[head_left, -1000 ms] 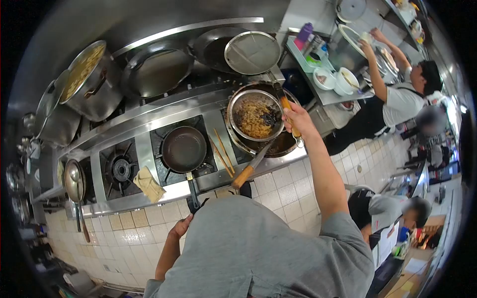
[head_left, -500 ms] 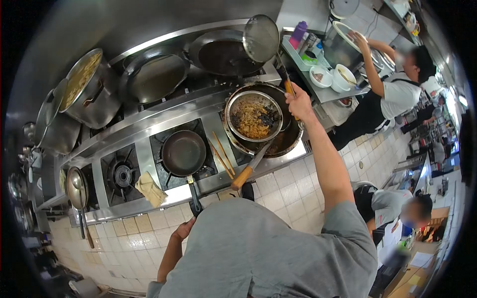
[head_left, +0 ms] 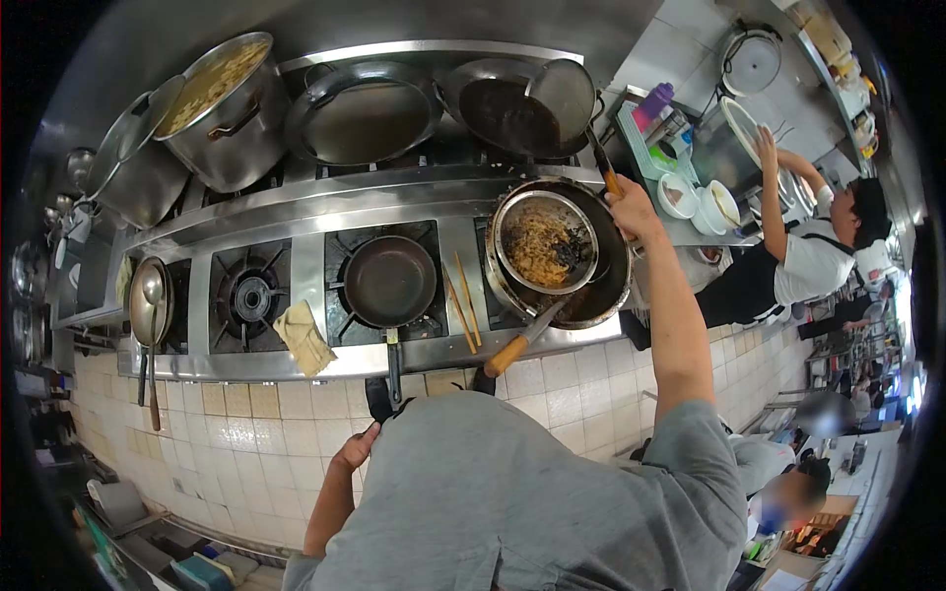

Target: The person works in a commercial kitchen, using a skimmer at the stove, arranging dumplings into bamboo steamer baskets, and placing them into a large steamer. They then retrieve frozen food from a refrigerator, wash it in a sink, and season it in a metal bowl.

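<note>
My right hand [head_left: 636, 212] is closed around the wooden handle of a long-handled mesh strainer [head_left: 570, 94]. The strainer's round head is over the right side of a back wok [head_left: 498, 108] with dark liquid in it. Below and left of that hand, a metal bowl [head_left: 527, 281] with browned crumbly bits and some blackened ones sits in a larger round pot [head_left: 616, 261]. A wooden-handled utensil [head_left: 512, 350] leans out over the stove's front edge. My left hand [head_left: 357, 448] is low against my shirt, its fingers partly hidden.
A frying pan [head_left: 390, 281], chopsticks [head_left: 461, 305] and a folded cloth [head_left: 304, 337] lie along the front stove. Behind stand another wok [head_left: 367, 118] and a tall stockpot [head_left: 227, 138]. At right, a co-worker [head_left: 808, 236] reaches to a large container [head_left: 724, 148].
The view has shifted, so the stove appears farther right. The strainer's head has moved left over the dark liquid. My left hand stays by my shirt.
</note>
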The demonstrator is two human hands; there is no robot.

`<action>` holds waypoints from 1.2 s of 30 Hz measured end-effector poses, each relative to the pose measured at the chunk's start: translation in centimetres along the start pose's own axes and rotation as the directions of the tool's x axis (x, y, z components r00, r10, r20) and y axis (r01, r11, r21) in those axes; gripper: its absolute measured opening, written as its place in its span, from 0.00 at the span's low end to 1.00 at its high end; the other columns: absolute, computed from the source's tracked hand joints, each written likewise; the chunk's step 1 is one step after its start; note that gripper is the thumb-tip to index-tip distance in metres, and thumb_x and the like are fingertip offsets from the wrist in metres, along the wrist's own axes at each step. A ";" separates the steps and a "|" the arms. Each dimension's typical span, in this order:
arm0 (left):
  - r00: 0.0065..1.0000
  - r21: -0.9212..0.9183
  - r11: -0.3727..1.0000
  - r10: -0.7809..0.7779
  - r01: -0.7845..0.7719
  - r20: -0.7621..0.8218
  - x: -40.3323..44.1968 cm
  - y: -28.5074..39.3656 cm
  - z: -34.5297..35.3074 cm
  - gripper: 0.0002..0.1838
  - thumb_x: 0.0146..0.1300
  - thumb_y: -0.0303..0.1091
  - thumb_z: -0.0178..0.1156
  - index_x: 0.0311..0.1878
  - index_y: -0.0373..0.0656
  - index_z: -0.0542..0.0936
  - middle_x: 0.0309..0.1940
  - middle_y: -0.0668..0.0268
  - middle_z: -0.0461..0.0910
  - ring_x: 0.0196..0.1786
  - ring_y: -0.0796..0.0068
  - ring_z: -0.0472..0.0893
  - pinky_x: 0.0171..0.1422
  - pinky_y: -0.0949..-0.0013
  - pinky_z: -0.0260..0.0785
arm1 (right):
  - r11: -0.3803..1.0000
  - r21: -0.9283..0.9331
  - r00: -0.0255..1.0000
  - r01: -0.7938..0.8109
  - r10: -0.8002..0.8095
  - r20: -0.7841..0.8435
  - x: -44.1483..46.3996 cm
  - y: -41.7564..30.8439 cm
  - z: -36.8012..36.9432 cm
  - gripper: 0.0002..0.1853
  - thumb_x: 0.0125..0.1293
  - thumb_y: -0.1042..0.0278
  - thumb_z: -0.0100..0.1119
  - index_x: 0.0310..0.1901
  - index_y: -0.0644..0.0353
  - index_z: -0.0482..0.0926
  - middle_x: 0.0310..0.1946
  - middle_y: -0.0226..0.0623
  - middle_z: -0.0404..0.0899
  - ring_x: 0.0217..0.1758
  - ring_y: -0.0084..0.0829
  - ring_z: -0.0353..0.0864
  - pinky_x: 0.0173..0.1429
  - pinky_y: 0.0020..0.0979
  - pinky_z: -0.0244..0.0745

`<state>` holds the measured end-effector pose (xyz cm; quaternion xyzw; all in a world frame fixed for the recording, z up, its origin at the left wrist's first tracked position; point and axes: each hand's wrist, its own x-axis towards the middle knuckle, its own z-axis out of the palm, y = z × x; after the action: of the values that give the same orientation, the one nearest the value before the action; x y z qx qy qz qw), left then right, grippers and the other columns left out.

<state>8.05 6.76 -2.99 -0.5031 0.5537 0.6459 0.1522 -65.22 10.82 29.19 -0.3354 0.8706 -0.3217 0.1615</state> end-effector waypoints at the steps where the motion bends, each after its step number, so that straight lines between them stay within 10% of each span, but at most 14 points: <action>1: 1.000 -0.009 1.000 0.000 0.000 -0.002 0.1 -0.4 0.2 0.56 0.68 0.80 0.42 0.62 0.25 0.79 0.62 0.39 0.80 0.70 0.50 0.75 0.76 0.61 0.61 | 1.000 -0.004 1.000 0.006 -0.006 0.005 0.3 0.3 -0.3 0.17 0.74 0.67 0.57 0.63 0.53 0.75 0.20 0.31 0.72 0.12 0.24 0.67 0.15 0.34 0.65; 20: 1.000 -0.027 1.000 0.003 -0.003 0.012 -0.6 0.0 -0.4 0.55 0.67 0.80 0.43 0.60 0.26 0.81 0.60 0.39 0.81 0.68 0.49 0.76 0.76 0.60 0.62 | 0.774 0.590 0.948 -0.228 0.039 0.315 -3.9 -5.2 5.8 0.13 0.80 0.69 0.52 0.62 0.56 0.74 0.27 0.27 0.73 0.19 0.20 0.69 0.22 0.28 0.68; 36: 0.996 -0.021 0.997 -0.077 0.076 -0.045 -0.1 1.0 -0.8 0.56 0.66 0.79 0.47 0.63 0.23 0.78 0.62 0.41 0.80 0.69 0.53 0.76 0.75 0.61 0.62 | 0.664 0.707 0.948 -0.242 0.007 0.318 -5.5 -4.2 6.6 0.20 0.80 0.67 0.51 0.70 0.55 0.71 0.30 0.30 0.74 0.20 0.22 0.70 0.22 0.28 0.68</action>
<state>7.72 5.79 -2.29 -0.5401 0.5309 0.6333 0.1593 -55.95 9.19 27.45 -0.2234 0.6537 -0.5814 0.4298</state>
